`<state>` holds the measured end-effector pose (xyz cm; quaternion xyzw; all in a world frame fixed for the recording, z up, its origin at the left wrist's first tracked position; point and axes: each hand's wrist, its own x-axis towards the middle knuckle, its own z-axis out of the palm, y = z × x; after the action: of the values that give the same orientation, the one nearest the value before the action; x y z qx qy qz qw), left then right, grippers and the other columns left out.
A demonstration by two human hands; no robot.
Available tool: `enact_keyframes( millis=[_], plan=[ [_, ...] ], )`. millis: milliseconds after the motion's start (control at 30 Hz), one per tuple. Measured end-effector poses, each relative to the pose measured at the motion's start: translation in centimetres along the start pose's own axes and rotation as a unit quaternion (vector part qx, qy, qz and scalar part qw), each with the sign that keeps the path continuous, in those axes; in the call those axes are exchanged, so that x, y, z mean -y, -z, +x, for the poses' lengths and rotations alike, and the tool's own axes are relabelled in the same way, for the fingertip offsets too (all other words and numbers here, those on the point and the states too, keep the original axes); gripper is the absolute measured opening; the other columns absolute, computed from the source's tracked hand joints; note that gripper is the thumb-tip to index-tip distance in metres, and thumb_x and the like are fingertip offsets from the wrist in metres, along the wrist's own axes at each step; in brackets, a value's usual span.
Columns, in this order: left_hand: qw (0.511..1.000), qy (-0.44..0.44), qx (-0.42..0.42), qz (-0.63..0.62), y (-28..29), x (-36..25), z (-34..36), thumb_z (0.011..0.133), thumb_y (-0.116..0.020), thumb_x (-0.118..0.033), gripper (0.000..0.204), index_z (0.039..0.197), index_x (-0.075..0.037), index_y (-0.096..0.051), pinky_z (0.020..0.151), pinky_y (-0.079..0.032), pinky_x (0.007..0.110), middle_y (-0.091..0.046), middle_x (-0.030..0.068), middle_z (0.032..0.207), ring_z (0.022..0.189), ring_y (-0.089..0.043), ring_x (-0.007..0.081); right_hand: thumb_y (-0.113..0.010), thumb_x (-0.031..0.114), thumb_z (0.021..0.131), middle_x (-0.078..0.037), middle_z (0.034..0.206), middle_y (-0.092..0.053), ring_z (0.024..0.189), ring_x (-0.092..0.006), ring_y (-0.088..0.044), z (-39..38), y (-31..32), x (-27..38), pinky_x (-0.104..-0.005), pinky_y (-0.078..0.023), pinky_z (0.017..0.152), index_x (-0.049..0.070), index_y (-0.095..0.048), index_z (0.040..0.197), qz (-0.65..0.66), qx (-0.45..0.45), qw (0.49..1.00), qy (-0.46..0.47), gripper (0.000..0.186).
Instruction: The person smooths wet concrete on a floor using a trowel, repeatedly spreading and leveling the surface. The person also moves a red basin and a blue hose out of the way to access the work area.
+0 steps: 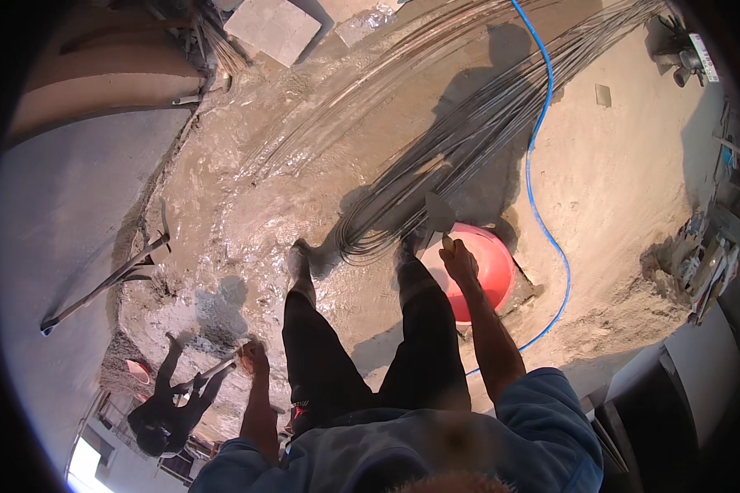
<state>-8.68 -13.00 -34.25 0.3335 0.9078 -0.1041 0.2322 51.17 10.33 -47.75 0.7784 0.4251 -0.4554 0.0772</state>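
My right hand (462, 264) is closed round the handle of a trowel (440, 214), whose flat grey blade points away from me. Below the trowel stands a round red basin (489, 267), partly covered by my right forearm. My left hand (255, 358) hangs low at my left side, its fingers curled; whether anything is in them cannot be made out. Close to it lies the end of a pale tool handle (214, 371) that a co-worker (168, 411) grips at the lower left.
Long thin metal rods (469, 135) lie bundled ahead of my feet on wet, muddy ground (230, 189). A blue hose (533, 172) curves down the right. A long-handled tool (107, 283) lies left; a square slab (273, 29) sits at the back. Rubble (707, 263) is heaped far right.
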Motion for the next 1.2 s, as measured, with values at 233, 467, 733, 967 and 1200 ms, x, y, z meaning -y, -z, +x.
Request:
enact_keyframes(
  millis=[233, 467, 733, 967, 1200],
  plan=[
    [0.993, -0.102, 0.04, 0.052, 1.4, -8.7, -2.9, 0.083, -0.081, -0.028, 0.03, 0.104, -0.012, -0.066, 0.095, -0.048, 0.049, -0.065, 0.0144, 0.11, 0.112, -0.059, 0.0373, -0.068, 0.046, 0.087, -0.026, 0.101, -0.07, 0.097, -0.0463, -0.068, 2.0, 9.6, -11.3, -0.0562, -0.052, 0.079, 0.003, -0.06, 0.11, -0.087, -0.008, 0.996, -0.007, 0.049],
    [0.989, -0.142, 0.033, -0.008, 2.6, -23.6, 2.8, 0.087, -0.076, -0.027, 0.021, 0.098, -0.009, -0.073, 0.095, -0.049, 0.045, -0.069, 0.0159, 0.105, 0.11, -0.061, 0.0353, -0.063, 0.039, 0.093, -0.023, 0.105, -0.068, 0.097, -0.0408, -0.07, 3.4, 13.8, -12.9, -0.055, -0.055, 0.078, 0.014, -0.057, 0.126, -0.083, 0.024, 0.996, -0.037, 0.042],
    [0.976, -0.187, 0.11, 0.0, 2.1, -35.6, 12.5, 0.087, -0.076, -0.032, 0.024, 0.1, -0.012, -0.071, 0.096, -0.05, 0.048, -0.067, 0.0149, 0.112, 0.112, -0.062, 0.0361, -0.066, 0.043, 0.089, -0.025, 0.114, -0.068, 0.107, -0.0467, -0.064, 7.0, 14.2, -2.2, -0.0554, -0.05, 0.087, 0.004, -0.057, 0.123, 0.03, -0.035, 0.998, -0.045, 0.052],
    [0.979, -0.166, 0.117, -0.032, 4.3, -42.3, 21.4, 0.088, -0.074, -0.03, 0.024, 0.099, -0.008, -0.074, 0.089, -0.054, 0.046, -0.071, 0.0162, 0.101, 0.099, -0.068, 0.0333, -0.064, 0.038, 0.093, -0.023, 0.117, -0.066, 0.102, -0.0454, -0.066, 12.6, 16.1, 9.9, -0.0567, -0.053, 0.081, 0.007, -0.054, 0.123, -0.032, 0.024, 0.999, -0.033, 0.044],
    [0.98, -0.124, 0.12, -0.096, 5.5, -47.5, 26.7, 0.091, -0.07, -0.033, 0.027, 0.105, -0.01, -0.072, 0.088, -0.055, 0.044, -0.068, 0.0165, 0.106, 0.102, -0.069, 0.032, -0.07, 0.044, 0.093, -0.018, 0.081, -0.068, 0.067, -0.0287, -0.068, 19.8, 17.9, 16.3, -0.0456, -0.051, 0.06, 0.002, -0.06, 0.116, 0.038, -0.081, 0.995, 0.054, 0.05]
  ],
)
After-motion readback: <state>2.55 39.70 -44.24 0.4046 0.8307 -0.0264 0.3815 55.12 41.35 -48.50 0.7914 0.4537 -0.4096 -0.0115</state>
